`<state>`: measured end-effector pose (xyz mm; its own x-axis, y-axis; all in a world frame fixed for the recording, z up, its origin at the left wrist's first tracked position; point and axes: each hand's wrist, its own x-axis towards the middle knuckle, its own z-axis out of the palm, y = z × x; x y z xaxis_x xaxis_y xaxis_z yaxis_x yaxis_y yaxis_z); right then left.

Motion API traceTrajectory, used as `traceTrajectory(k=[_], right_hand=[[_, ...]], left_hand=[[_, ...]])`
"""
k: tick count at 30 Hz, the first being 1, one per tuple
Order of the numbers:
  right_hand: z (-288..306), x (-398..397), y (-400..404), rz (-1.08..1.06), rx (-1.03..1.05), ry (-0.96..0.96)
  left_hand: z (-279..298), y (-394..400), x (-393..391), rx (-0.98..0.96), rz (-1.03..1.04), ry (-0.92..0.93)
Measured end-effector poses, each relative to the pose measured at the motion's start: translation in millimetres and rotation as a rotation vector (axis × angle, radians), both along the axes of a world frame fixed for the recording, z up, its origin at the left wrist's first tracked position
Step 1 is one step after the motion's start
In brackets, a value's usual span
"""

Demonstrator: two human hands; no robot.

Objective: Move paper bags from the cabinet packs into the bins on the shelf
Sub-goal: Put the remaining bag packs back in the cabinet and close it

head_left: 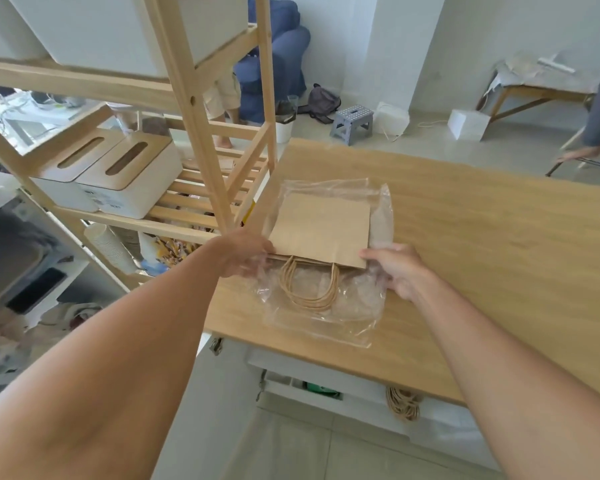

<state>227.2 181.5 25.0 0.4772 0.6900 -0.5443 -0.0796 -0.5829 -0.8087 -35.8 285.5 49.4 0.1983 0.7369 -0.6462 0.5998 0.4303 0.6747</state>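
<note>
Two bare hands reach over a wooden worktop (482, 237) toward a flat stack of brown paper bags (321, 230) lying inside a clear plastic pack (326, 306). The left hand (246, 252) pinches the near left corner of the stack, its grip closed on the bags through or beside the crinkled plastic; the fingertips are partly veiled by the film, so exactly how many bags it holds cannot be told. The right hand (397, 268) has its grip loosely curled at the near right corner, thumb on the edge of the stack and fingers resting on the plastic; whether it actually clamps the bags is unclear. The bags lie between the two hands, with their twisted paper handles (309, 289) pointing toward the person and spread inside the open end of the pack.

To the left stands a wooden shelf (201, 150) carrying two white bins (118, 181) with slotted wooden lids, side by side. Below the worktop edge an open white cabinet (326, 386) shows more paper handles (404, 405).
</note>
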Motion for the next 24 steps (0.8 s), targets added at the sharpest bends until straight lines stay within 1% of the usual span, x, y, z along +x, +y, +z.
traceTrajectory(k=[2, 4, 6, 11, 14, 16, 20, 24], right_hand=[[4.4, -2.7, -16.9, -0.021, 0.005, 0.039], [9.5, -8.1, -37.9, -0.057, 0.026, 0.078], [15.1, -17.2, -64.5, -0.075, 0.043, 0.111], [32.5, -56.0, -147.9, -0.087, 0.059, 0.141], [36.3, -88.0, -207.2, -0.088, 0.060, 0.151], [33.4, -110.6, -246.7, -0.075, 0.043, 0.161], [13.7, -154.1, -322.3, -0.067, -0.001, 0.248], [-20.6, -189.7, -369.2, -0.081, -0.052, 0.295]], left_hand=[[-1.0, -11.9, -7.2, -0.088, -0.015, -0.072], [2.7, -31.2, -12.3, -0.135, -0.001, -0.146], [9.8, -58.0, -21.1, -0.131, 0.023, -0.192], [20.1, -132.8, -57.3, -0.108, -0.002, -0.252], [21.9, -183.0, -87.2, -0.060, -0.024, -0.223], [15.5, -212.8, -113.6, -0.073, -0.022, -0.225], [-5.7, -278.6, -165.8, -0.215, 0.021, -0.237], [-41.3, -330.6, -195.6, -0.323, -0.096, -0.127]])
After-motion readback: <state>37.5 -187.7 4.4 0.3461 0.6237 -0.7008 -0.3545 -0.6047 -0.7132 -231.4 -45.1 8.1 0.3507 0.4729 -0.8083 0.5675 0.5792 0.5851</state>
